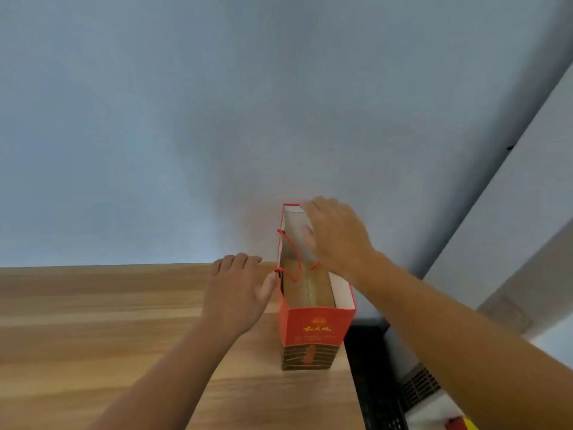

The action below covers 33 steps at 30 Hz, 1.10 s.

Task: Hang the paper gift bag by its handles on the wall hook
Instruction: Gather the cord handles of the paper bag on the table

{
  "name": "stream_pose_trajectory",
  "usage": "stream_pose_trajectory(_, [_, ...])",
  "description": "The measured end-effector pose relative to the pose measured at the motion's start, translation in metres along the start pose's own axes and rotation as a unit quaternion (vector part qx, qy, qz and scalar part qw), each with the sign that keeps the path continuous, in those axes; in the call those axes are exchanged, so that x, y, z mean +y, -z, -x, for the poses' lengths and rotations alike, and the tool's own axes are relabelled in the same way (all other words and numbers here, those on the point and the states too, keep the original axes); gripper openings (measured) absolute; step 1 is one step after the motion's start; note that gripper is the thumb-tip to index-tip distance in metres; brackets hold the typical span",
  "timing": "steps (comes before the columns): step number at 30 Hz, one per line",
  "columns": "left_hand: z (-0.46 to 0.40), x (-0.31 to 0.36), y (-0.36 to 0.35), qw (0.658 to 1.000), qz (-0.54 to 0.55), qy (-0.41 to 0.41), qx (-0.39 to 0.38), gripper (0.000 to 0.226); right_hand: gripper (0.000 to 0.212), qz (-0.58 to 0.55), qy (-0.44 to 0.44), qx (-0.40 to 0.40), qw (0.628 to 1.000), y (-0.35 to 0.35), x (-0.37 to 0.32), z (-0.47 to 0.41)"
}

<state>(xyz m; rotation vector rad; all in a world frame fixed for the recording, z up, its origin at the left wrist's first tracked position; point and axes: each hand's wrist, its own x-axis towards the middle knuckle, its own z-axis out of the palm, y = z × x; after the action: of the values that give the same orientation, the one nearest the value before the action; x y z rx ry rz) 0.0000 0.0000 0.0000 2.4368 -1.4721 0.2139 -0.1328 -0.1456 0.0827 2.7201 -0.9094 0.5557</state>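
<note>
A tall red paper gift bag [314, 330] with gold print stands upright and open-topped on the wooden table [93, 321], near its right edge and against the wall. Its red cord handle [294, 259] droops inside the left side of the opening. My left hand [240, 290] lies flat beside the bag with fingers spread, thumb touching the bag's left rim. My right hand [338, 235] hovers over the bag's right rim, fingers apart and blurred, reaching into the opening. No wall hook is in view.
A plain pale blue wall [217, 119] fills the upper view. A white pillar or door frame [511, 212] runs diagonally at the right. Below the table's right edge sit a black crate [375, 383] and something red and yellow [459, 423].
</note>
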Motion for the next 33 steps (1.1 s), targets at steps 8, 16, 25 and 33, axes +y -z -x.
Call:
stream_pose_trajectory(8, [-0.044,0.029,-0.019,0.996,-0.04,-0.077,-0.016,0.036,0.025,0.093,-0.011,-0.158,0.983,-0.104,-0.004,0.016])
stream_pose_trajectory(16, [-0.076,0.061,-0.046,0.97,-0.159,-0.129,-0.129,0.035,0.017,0.079,-0.015,-0.188,0.979,-0.114,-0.003,0.015])
stream_pose_trajectory(25, [-0.079,0.069,-0.056,0.937,-0.251,-0.146,-0.195,0.014,0.024,0.107,-0.012,-0.229,0.967,-0.115,0.009,0.017])
stream_pose_trajectory(33, [-0.083,0.073,-0.051,0.966,-0.156,-0.129,-0.161,0.018,0.024,0.065,-0.011,-0.24,0.968,-0.111,0.009,0.016])
